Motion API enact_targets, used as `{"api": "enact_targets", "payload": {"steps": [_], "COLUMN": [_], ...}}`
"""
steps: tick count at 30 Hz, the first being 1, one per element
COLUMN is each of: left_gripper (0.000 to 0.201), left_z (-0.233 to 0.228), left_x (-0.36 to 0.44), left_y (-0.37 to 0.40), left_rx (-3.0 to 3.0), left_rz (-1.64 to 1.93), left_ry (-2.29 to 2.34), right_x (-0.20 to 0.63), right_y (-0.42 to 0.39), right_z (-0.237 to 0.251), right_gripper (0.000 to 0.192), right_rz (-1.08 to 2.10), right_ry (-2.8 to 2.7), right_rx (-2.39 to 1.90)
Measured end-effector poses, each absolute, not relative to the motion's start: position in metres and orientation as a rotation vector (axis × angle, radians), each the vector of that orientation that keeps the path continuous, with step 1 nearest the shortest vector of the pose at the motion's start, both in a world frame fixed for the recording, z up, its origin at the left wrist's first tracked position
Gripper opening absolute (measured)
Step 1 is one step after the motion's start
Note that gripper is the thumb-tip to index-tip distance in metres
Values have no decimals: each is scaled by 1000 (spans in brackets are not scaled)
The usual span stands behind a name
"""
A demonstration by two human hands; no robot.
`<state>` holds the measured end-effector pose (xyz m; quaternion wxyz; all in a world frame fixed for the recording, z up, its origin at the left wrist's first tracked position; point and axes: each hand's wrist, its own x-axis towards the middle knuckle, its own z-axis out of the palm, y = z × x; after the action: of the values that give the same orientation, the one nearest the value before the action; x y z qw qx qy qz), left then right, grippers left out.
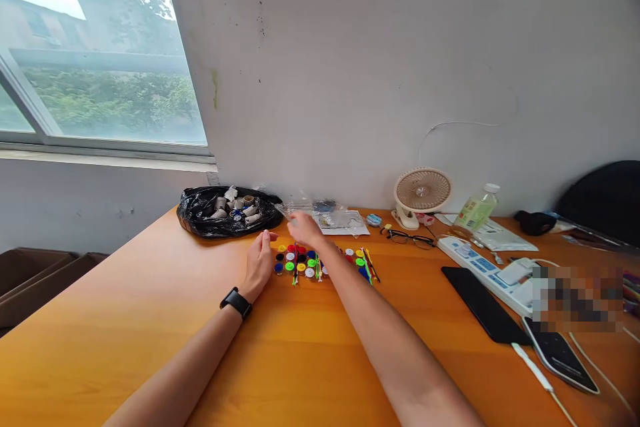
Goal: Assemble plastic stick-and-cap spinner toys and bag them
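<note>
- L hand [259,263] flat on table [150,320], fingers loose, beside coloured caps [303,263].
- R hand [306,228] blurred above caps; grip can't tell.
- Judgement: steady pile w/ L, pick singly.

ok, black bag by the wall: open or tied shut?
Open. The black bag gapes at the top, with pale spools visible inside.

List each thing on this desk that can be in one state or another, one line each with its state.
black bag: open, spools showing inside
fan: upright, facing the camera; running or not, cannot tell
bottle: capped, leaning
glasses: arms unfolded, lying on the table
phone: screen dark, lying flat
left hand: resting open beside the coloured bobbins
right hand: blurred, above the bobbins; grip unclear
</note>
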<state>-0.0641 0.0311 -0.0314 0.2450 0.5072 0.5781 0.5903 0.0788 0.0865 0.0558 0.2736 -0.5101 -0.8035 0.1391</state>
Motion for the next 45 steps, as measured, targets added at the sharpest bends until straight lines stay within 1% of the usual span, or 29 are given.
{"api": "enact_targets", "payload": {"steps": [3,5,9,11,13,15,17,19,21,22,24,25,26,28,30,32,35,37,39,43,45], "left_gripper": [61,62,66,67,67,65,61,53,47,45,45,46,47,51,53,49,49,58,67,81,83], "left_z": [-32,-32,-30,-31,-32,-33,-34,-34,-30,-25,-8,5,21,59,98,131,154,153,143,118,111], "left_x": [-65,-64,-64,-66,-68,-69,-70,-69,-69,-69,-72,-74,-76,-81,-84,-85,-78,-70,-61,-48,-47], "left_y": [32,32,31,31,32,33,33,31,28,27,25,24,24,23,19,12,0,-3,0,10,12], "left_rx": [1366,1357,1328,1309,1291,1273,1258,1242,1231,1227,1236,1231,1243,1332,1557,1823,2048,2071,2068,1978,1926], "left_rz": [1625,1633,1647,1653,1666,1686,1715,1752,1786,1812,1887,1984,2061,2083,1878,1502,902,655,525,442,433], "left_ry": [1579,1571,1565,1569,1571,1579,1589,1597,1592,1578,1514,1425,1323,1119,957,877,784,695,625,549,574], "right_x": [72,71,71,69,66,67,72,85,104,116,141,154,166,187,202,211,215,215,213,207,205], "right_y": [89,86,84,87,91,90,82,67,47,37,19,12,5,-3,-9,-13,-17,-17,-16,-9,-6], "right_z": [75,78,60,52,53,65,85,107,127,135,146,150,154,159,164,169,173,171,167,157,155], "right_gripper": [39,36,20,20,25,33,36,30,18,16,28,34,35,23,14,12,5,3,2,6,10], "right_rz": [316,318,403,425,409,373,344,336,386,446,592,656,704,752,749,742,774,789,783,735,663], "right_ry": [-2100,-2111,-2163,-2148,-2104,-2051,-1989,-1862,-1760,-1751,-1769,-1811,-1864,-2006,-2132,-2219,-2318,-2352,-2350,-2320,-2295], "right_rx": [-1319,-1301,-1386,-1409,-1371,-1303,-1229,-1088,-941,-878,-788,-767,-763,-804,-864,-903,-916,-895,-869,-858,-887]}}
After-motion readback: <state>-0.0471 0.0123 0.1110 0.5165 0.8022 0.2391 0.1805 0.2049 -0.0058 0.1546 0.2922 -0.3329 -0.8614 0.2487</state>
